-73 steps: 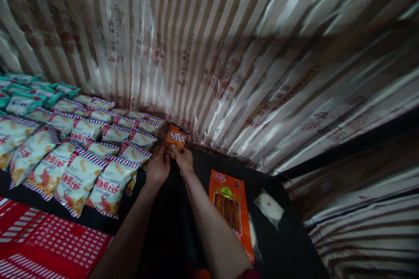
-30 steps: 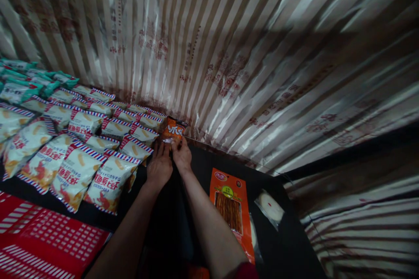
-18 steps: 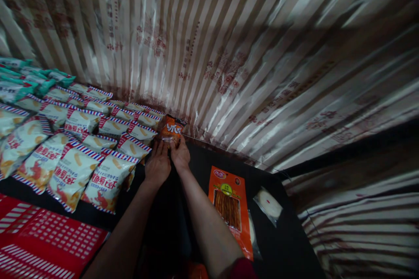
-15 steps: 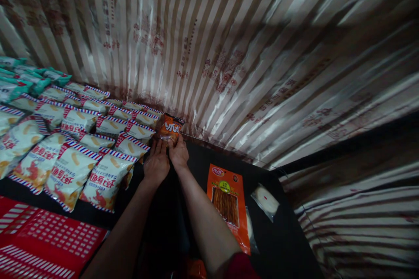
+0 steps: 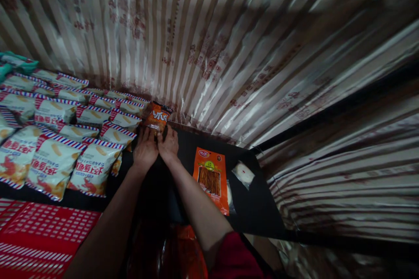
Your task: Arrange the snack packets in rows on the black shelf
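A small orange snack bag (image 5: pixel 158 117) with a dark top edge leans at the back of the black table, against the striped sheeting. My left hand (image 5: pixel 145 150) lies flat at the bag's lower left, fingers stretched out and touching its bottom edge. At its lower right is my right hand (image 5: pixel 169 144), thumb and fingers apart, with the fingertips beside the bag. Neither hand is wrapped round it. Rows of white snack bags (image 5: pixel 93 168) with red-and-blue striped edges stand just left of my left hand.
An orange packet of brown sticks (image 5: pixel 211 181) lies right of my forearm, partly over a clear-wrapped pale round item. Another such wrapped round (image 5: pixel 244 174) lies beside it. A red basket (image 5: pixel 49 226) is at lower left, and teal bags (image 5: pixel 19 63) are at far left.
The view has shifted, so everything sits further left and slightly higher. My hands have slid a little down from the snack bag's face toward its bottom edge.
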Motion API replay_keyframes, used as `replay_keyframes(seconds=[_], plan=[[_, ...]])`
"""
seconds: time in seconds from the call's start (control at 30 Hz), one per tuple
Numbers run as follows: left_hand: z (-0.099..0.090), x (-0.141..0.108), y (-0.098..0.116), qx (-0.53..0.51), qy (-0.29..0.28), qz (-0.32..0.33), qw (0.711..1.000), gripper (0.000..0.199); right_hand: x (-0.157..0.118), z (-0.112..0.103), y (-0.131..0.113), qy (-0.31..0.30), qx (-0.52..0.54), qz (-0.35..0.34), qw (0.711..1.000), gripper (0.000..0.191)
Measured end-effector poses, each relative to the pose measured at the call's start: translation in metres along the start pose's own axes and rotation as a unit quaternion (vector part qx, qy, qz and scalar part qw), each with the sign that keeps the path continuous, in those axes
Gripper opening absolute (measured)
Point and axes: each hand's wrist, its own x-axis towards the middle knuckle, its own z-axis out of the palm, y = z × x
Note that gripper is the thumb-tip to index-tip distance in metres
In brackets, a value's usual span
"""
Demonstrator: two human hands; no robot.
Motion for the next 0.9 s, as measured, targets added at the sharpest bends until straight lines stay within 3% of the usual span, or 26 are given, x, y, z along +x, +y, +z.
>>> replay_keyframes(seconds=[0.23, 0.43, 0.53, 0.67, 0.9], plan=[[-0.002, -0.006, 0.006, -0.007, 0.005, 0.019, 1.0, 0.045, -0.032, -0.015, 0.013, 0.031, 0.032, -0.045, 0.998, 0.043], [-0.001, -0.023, 0.018, -0.025, 0.017, 0.045, 0.999, 0.042, -0.072, -0.031, 0.024, 0.018, 0.044, -0.047, 0.998, 0.039], [0.001, -0.037, 0.029, -0.045, -0.011, 0.069, 0.997, 0.04, -0.095, -0.04, 0.031, 0.019, 0.045, -0.039, 0.998, 0.039], [-0.001, -0.063, 0.044, -0.093, -0.063, 0.129, 0.985, 0.039, -0.125, -0.057, 0.042, 0.033, 0.055, -0.045, 0.997, 0.039], [0.001, -0.146, 0.057, -0.164, -0.059, 0.193, 0.966, 0.038, -0.19, -0.088, 0.065, 0.086, 0.088, -0.095, 0.988, 0.029]])
